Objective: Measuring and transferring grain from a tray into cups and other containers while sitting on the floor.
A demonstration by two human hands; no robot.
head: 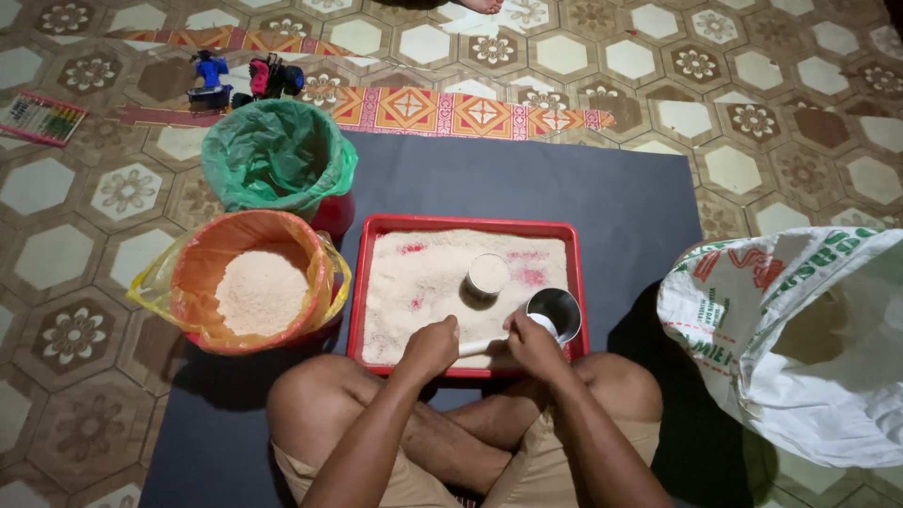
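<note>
A red tray (pixel 467 224) spread with white rice lies on a dark mat in front of my crossed legs. A small metal cup (pixel 487 276) filled with rice stands in the middle of the tray. My left hand (pixel 431 345) is closed at the tray's near edge, apparently on the end of a white handle (pixel 475 347). My right hand (pixel 533 342) grips an empty shiny metal cup (pixel 555 311) tilted at the tray's near right corner.
An orange-lined bucket (pixel 246 279) holding rice stands left of the tray. A green-lined red bin (pixel 278 162) sits behind it. A large white sack (pixel 800 329) rests at the right. Toys (pixel 246 80) and an abacus (pixel 41 117) lie on the patterned tile floor.
</note>
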